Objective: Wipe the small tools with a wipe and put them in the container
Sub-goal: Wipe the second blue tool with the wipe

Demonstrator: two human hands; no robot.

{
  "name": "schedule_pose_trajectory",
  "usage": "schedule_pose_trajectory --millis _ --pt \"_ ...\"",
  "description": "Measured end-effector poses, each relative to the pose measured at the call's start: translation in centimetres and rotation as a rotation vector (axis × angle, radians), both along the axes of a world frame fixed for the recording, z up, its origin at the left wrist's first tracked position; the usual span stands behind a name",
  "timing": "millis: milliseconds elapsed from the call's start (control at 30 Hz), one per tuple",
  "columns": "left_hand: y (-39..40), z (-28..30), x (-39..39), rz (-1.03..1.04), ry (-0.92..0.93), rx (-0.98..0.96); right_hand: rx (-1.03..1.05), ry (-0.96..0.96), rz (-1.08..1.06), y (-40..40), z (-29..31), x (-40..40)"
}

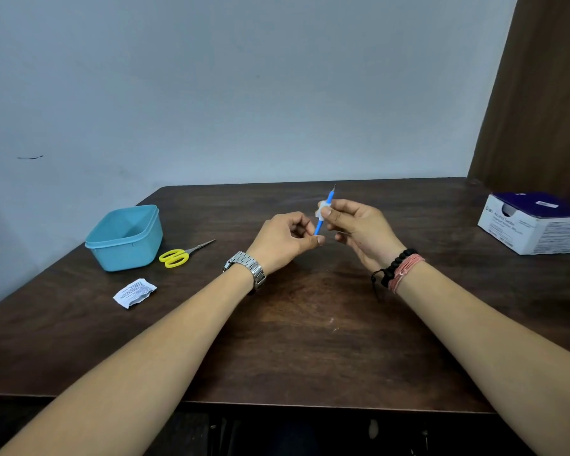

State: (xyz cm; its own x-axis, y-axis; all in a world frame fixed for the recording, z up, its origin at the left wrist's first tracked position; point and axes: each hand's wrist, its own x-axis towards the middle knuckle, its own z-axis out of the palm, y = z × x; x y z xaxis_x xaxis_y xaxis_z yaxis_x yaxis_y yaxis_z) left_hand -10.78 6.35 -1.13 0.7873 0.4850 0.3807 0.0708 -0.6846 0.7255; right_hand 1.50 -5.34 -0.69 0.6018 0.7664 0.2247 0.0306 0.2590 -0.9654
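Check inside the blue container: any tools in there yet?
The blue container stands open, and the visible part of its floor and far walls is bare. Its near wall hides the front of the floor. The yellow scissors lie on the table beside it.

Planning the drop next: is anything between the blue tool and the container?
Nothing visible. The blue tool is held above the table; the open container sits to its left, the scissors lying low beside it.
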Motion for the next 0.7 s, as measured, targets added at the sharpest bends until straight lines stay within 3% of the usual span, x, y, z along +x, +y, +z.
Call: schedule_pose_trajectory --millis 333,700 --pt "-0.08 0.02 0.05 -0.097 0.033 0.066 0.067 0.032 -0.085 -0.09 0.40 0.42" --pt "0.32 -0.13 0.24 -0.036 -0.019 0.000 0.059 0.026 -0.067 -0.05 0.25 0.53"
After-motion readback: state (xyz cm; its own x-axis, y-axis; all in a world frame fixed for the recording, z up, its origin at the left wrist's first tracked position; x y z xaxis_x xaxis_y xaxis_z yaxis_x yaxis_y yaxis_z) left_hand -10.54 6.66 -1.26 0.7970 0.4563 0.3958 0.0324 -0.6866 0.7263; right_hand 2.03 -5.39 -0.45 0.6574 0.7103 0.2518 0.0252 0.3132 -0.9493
